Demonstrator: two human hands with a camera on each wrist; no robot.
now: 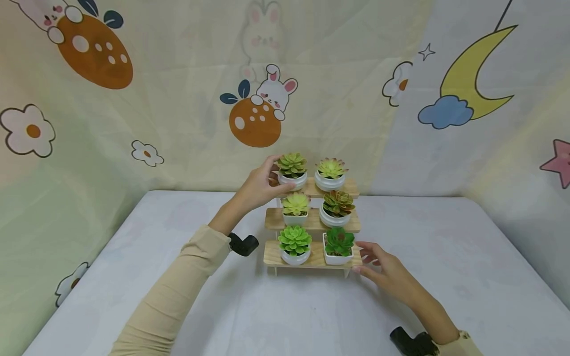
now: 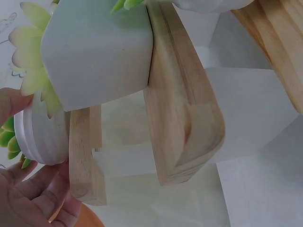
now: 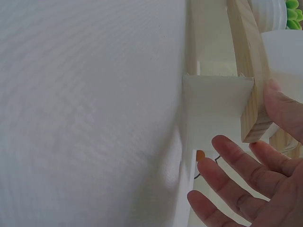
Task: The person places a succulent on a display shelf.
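Observation:
A three-tier wooden plant stand [image 1: 316, 247] with white supports bears small potted succulents, two on each tier. My left hand [image 1: 262, 180] grips the white round pot of the top-left succulent [image 1: 292, 165], thumb in front and fingers behind. In the left wrist view that pot [image 2: 45, 130] sits at the edge of the top board [image 2: 87, 161]. At the bottom tier's right end, my right hand [image 1: 387, 272] pinches the board [image 3: 255, 109] between thumb and index finger. Its other fingers are spread apart. Nearest to it stands the dark green succulent [image 1: 339, 242] in a square white pot.
Beside the left hand's pot stands a pink-tipped succulent [image 1: 330, 170]. The middle tier holds a pale green succulent [image 1: 296, 203] and a reddish-green one [image 1: 338, 203]. A bright green succulent [image 1: 295, 241] is at bottom left. White cloth covers the table [image 1: 267, 316]; a printed curtain [image 1: 187, 99] hangs behind.

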